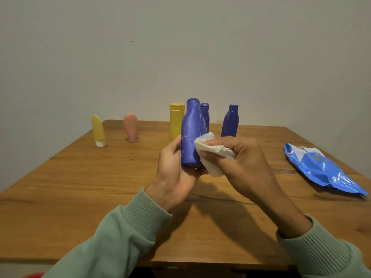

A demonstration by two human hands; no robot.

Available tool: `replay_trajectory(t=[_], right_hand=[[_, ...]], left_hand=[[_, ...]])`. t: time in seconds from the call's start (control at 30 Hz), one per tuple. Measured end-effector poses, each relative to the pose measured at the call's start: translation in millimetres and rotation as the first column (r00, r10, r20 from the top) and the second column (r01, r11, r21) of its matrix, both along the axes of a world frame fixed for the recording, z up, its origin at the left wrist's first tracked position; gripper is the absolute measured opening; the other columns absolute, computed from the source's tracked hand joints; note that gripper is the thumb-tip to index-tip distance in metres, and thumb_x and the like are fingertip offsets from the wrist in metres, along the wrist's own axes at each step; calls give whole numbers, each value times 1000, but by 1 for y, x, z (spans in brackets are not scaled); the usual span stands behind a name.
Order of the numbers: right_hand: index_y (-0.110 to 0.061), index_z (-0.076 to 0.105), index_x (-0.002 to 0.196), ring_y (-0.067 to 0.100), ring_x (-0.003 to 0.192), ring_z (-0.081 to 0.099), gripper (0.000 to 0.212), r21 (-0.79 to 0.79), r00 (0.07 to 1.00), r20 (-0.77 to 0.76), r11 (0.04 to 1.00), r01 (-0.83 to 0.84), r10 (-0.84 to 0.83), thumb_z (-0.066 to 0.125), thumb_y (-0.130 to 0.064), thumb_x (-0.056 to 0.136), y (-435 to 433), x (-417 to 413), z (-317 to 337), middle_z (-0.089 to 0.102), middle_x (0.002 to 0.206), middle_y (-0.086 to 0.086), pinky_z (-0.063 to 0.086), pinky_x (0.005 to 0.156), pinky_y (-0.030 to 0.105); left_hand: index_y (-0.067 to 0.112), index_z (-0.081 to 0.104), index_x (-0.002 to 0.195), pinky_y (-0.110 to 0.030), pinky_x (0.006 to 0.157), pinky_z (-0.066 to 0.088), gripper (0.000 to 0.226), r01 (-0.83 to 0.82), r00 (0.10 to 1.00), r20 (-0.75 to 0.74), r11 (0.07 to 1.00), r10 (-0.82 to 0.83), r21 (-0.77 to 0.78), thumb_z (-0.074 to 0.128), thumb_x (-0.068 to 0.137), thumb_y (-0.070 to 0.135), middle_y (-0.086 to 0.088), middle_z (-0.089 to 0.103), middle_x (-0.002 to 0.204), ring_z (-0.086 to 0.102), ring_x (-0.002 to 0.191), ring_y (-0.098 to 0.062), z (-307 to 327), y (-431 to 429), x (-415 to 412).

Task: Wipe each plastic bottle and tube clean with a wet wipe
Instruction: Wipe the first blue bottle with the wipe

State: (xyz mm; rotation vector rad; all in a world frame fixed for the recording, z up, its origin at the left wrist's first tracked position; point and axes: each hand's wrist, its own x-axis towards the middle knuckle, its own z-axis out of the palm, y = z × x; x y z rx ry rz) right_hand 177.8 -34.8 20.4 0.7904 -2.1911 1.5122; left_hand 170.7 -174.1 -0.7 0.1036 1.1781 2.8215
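Two curled hands: left hand (175, 171) grips bottle (190, 135), right hand (244, 157) clutches wipe (210, 150).

The left hand (174, 171) grips with fingers curled; the right hand (241, 157) clenches, knuckles upward.

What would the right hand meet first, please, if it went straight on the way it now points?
The right hand, gripping the wet wipe, points left at the blue bottle held by the left hand; the wipe would likely meet that bottle's side first.
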Motion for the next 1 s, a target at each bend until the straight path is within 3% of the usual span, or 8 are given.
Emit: replay_trajectory(t=[0.1,0.23,0.37,0.5,0.6,0.67,0.8,1.0], right_hand=[[-25,71,101,-1,85,60,20,79,997,-68,996,47,-42,68,-30,81,1,-2,-1,66,92,-14,46,63,10],[-39,65,98,-4,86,60,22,180,996,-21,981,-76,81,68,-27,79,-4,2,0,64,92,-21,48,68,10],[-37,65,93,0,85,58,19,63,997,-79,998,31,-26,70,-32,76,-7,-7,-7,61,91,-15,50,66,12],[-29,69,99,3,86,60,23,142,993,-96,988,-55,69,72,-28,76,-7,-4,-9,64,93,-13,52,71,17],[-34,66,96,3,81,59,19,82,988,-153,996,35,-22,69,-31,78,-7,-7,-8,60,89,-14,52,67,18],[-39,63,88,4,80,59,13,51,985,-165,997,58,-49,68,-34,78,-7,-8,-5,58,85,-16,53,66,20],[-31,71,97,7,85,58,24,267,986,-164,963,20,25,76,-23,74,-6,0,-6,62,91,-12,52,76,37],[-32,66,105,8,78,57,29,168,935,-315,960,222,-161,73,-25,78,-9,-9,-10,58,87,-13,51,71,45]], left_hand=[[6,55,131,-40,83,54,48,-2,1000,8,1000,1,25,35,101,38,-20,63,125,63,99,-28,1,-1,-1],[2,52,134,-39,91,52,54,12,999,44,999,-13,35,38,100,41,-20,64,116,64,100,-28,-2,-2,-4],[4,53,133,-47,110,37,53,10,999,37,1000,-11,22,37,100,42,-24,57,132,55,117,-32,-8,1,-4],[1,55,130,-42,103,44,54,23,999,27,1000,-23,18,39,99,42,-20,62,118,60,107,-29,-7,5,0],[2,54,131,-44,108,33,54,24,1000,14,999,-23,-38,36,101,42,-22,57,122,51,111,-31,-9,10,2],[2,54,131,-42,100,35,53,28,999,20,998,-27,-62,35,101,42,-22,57,121,50,110,-31,-9,11,2],[1,60,117,-35,85,50,48,41,999,17,998,-40,-43,39,100,40,-14,66,90,65,86,-22,-6,13,7],[8,63,120,-43,101,39,59,4,1000,-4,994,-5,-112,31,100,53,-16,68,104,59,103,-28,-7,19,8]])
